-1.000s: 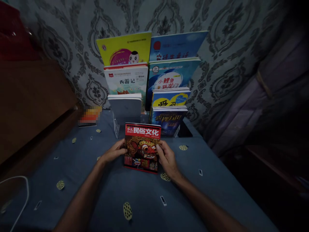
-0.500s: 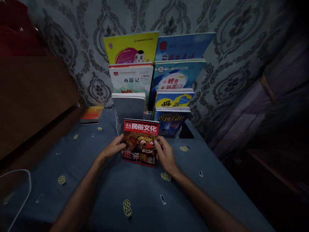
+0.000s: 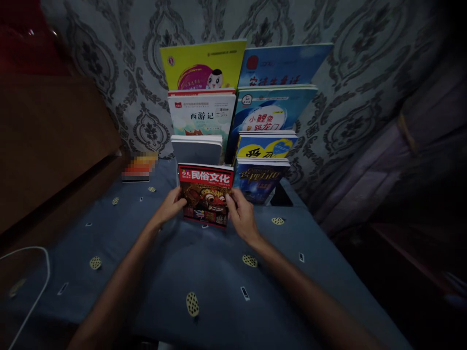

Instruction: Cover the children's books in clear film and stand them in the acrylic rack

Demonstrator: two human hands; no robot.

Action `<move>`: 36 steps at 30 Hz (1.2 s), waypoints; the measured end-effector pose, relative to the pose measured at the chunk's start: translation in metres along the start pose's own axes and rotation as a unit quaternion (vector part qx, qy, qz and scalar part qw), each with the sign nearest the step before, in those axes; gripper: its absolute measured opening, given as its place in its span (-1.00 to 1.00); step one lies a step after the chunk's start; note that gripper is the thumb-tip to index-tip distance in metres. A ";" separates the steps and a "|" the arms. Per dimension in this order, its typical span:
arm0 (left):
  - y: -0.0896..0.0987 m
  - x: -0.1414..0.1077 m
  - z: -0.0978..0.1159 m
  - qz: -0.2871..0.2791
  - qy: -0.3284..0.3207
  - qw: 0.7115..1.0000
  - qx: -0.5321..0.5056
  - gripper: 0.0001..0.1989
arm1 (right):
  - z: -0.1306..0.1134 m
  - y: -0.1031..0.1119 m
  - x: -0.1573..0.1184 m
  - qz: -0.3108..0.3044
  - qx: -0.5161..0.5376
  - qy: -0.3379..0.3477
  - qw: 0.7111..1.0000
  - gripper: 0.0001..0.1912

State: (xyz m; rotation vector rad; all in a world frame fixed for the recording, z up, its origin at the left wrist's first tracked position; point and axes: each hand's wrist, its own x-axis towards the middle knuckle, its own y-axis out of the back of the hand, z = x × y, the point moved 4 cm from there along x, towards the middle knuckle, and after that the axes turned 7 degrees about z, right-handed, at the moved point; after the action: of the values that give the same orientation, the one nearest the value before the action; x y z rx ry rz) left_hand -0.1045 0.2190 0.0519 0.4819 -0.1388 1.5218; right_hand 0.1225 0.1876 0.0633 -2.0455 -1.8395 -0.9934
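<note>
Left hand (image 3: 170,206), right hand (image 3: 241,217) gripping red book (image 3: 205,194), tiered rack (image 3: 280,197) of books behind

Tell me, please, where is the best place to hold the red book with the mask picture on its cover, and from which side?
The red paperback book with the mask cover stands nearly upright, cover facing the person, in front of the grey book. Its two vertical side edges are free, so grip those at mid-height, one from each side, as the left hand and right hand do now. The back is probably too crowded to reach.
</note>
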 end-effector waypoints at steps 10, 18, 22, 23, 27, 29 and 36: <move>0.027 0.050 0.064 0.174 -0.242 0.953 0.055 -0.71 | -0.034 -0.010 0.070 0.081 0.031 0.104 0.991 -0.71; 0.023 0.059 0.068 0.208 -0.272 0.936 0.082 -0.55 | -0.026 -0.013 0.093 0.112 0.021 0.118 0.986 -0.61; 0.024 0.063 0.058 0.208 -0.263 0.938 0.089 -0.54 | -0.019 -0.016 0.096 0.106 0.022 0.130 0.986 -0.64; 0.024 0.063 0.056 0.207 -0.263 0.938 0.092 -0.54 | -0.017 -0.016 0.097 0.104 0.023 0.131 0.986 -0.64; 0.025 0.065 0.051 0.206 -0.273 0.934 0.103 -0.56 | -0.010 -0.020 0.099 0.091 0.012 0.126 0.988 -0.62; 0.024 0.065 0.048 0.206 -0.268 0.935 0.111 -0.57 | -0.006 -0.021 0.099 0.086 -0.002 0.119 0.989 -0.61; 0.021 0.061 0.044 0.241 -0.252 0.924 0.158 -0.60 | 0.001 -0.021 0.099 0.080 -0.056 0.125 0.987 -0.59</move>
State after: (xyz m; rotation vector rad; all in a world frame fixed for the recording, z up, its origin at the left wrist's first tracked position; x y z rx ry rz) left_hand -0.1120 0.2578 0.1193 1.1650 -0.4416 1.8798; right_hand 0.1022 0.2712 0.1169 -1.9866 -1.5012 -1.2680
